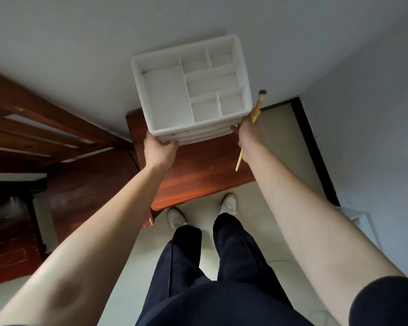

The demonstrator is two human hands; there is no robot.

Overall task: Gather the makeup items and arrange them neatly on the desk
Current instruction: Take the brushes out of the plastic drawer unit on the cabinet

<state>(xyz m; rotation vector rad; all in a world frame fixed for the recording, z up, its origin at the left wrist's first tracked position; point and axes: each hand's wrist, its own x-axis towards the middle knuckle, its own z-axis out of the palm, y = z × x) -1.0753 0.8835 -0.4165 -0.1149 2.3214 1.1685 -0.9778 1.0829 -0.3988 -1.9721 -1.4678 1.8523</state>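
Left hand (159, 150) grips organizer (167, 95) corner — right hand (247, 135), holding brush (257, 107), opposite.

Yellow makeup brush (257, 108) partly hidden behind the right hand (249, 132), left hand (160, 151) fingertips out of sight against the white organizer (136, 67), desk (198, 170) rear covered

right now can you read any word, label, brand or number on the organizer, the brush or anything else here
None can be read. The white organizer is plain, the yellow brush shows no legible print on its handle, and the wooden desk and white shoes carry no text.
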